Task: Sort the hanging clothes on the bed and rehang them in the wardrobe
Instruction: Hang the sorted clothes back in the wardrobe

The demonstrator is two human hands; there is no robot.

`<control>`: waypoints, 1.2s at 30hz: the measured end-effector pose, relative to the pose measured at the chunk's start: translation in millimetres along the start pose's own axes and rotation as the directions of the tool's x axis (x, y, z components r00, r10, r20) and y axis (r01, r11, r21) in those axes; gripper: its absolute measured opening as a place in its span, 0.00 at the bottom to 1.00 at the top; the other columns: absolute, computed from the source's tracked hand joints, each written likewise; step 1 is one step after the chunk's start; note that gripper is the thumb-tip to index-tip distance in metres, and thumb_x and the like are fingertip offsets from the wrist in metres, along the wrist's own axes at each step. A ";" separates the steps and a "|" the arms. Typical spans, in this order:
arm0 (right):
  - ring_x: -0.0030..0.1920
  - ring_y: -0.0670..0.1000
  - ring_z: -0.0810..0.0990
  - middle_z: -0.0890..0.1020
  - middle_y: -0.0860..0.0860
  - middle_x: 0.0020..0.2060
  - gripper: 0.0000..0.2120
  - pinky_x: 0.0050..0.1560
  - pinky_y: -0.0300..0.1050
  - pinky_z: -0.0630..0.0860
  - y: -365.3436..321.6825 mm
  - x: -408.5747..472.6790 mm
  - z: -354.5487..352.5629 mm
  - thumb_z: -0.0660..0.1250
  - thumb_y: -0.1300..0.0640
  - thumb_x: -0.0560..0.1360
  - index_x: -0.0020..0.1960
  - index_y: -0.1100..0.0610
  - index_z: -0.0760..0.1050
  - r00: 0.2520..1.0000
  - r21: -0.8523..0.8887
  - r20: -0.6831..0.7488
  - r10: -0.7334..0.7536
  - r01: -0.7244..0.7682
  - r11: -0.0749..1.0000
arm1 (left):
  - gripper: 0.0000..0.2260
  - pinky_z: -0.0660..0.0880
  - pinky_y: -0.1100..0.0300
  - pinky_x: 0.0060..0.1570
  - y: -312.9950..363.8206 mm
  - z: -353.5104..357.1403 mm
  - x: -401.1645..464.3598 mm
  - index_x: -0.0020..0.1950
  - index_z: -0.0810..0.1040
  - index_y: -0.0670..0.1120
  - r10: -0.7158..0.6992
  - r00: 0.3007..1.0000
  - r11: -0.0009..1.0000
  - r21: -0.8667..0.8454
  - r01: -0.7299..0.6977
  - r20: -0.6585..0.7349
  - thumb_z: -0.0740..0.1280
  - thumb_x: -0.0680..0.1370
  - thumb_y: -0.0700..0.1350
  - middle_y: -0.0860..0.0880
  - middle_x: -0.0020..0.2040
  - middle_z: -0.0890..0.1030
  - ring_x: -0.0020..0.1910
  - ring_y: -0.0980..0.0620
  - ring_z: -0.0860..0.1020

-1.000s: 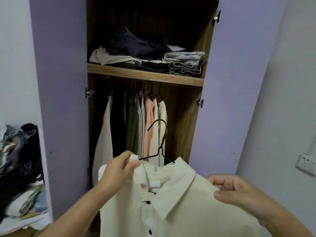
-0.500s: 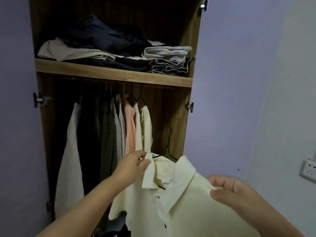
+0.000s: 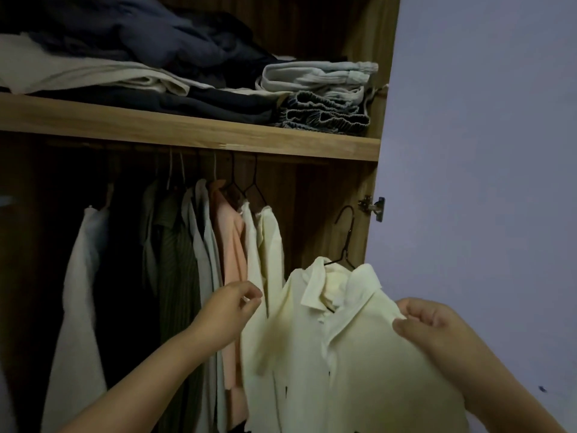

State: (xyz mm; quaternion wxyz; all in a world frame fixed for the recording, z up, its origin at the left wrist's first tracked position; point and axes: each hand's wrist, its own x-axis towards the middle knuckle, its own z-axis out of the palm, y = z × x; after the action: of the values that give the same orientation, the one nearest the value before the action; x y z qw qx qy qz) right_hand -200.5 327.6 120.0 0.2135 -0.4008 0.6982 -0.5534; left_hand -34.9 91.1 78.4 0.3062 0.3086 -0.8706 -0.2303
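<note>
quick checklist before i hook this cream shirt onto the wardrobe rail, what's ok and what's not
1. Pale cream collared shirt on its thin black wire hanger: ok, the hook sticks up free above the collar.
2. Right hand grip: ok, it pinches the shirt's shoulder.
3. Left hand grip: not ok, it holds nothing and is off the shirt, beside the hanging clothes.
4. Gap on the rail: ok, there is bare space to the right of the cream hanging garment.
5. Rail itself: cannot tell, it is hidden in shadow under the wooden shelf.
6. Hook height: not ok, well below the shelf.
</note>
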 end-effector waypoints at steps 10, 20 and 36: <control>0.35 0.55 0.72 0.75 0.61 0.35 0.08 0.37 0.46 0.67 -5.9 154.9 18.0 0.60 0.64 0.76 0.45 0.68 0.74 0.989 -0.121 -0.063 -0.131 0.123 0.985 | 0.08 0.67 0.75 0.40 -51.6 -2.7 68.9 0.57 0.77 0.51 -0.050 0.992 0.981 0.180 0.071 -0.120 0.62 0.79 0.46 0.57 0.51 0.76 0.45 0.63 0.73; 0.27 0.47 0.63 0.65 0.49 0.27 0.14 0.27 0.41 0.59 -23.2 330.0 82.4 0.57 0.65 0.76 0.33 0.56 0.65 0.948 -0.105 0.047 -0.316 0.319 0.942 | 0.06 0.69 0.75 0.39 -70.4 -15.6 112.3 0.51 0.74 0.58 -0.103 0.967 0.950 0.266 0.164 -0.231 0.63 0.78 0.47 0.62 0.46 0.74 0.45 0.66 0.74; 0.51 0.60 0.78 0.80 0.59 0.48 0.13 0.45 0.44 0.71 -14.6 426.9 151.1 0.55 0.57 0.79 0.50 0.60 0.77 0.943 -0.300 0.079 -0.323 0.332 0.894 | 0.08 0.73 0.70 0.45 -82.3 -53.1 96.7 0.54 0.78 0.53 -0.221 0.899 0.863 0.354 0.361 -0.378 0.65 0.77 0.44 0.58 0.49 0.76 0.47 0.62 0.75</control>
State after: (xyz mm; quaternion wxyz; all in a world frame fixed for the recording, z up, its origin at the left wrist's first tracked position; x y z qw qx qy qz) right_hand -334.4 -104.1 151.1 0.0614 -0.5483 0.6958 -0.4598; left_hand -26.5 -43.6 105.2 0.3335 0.5295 -0.7794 -0.0300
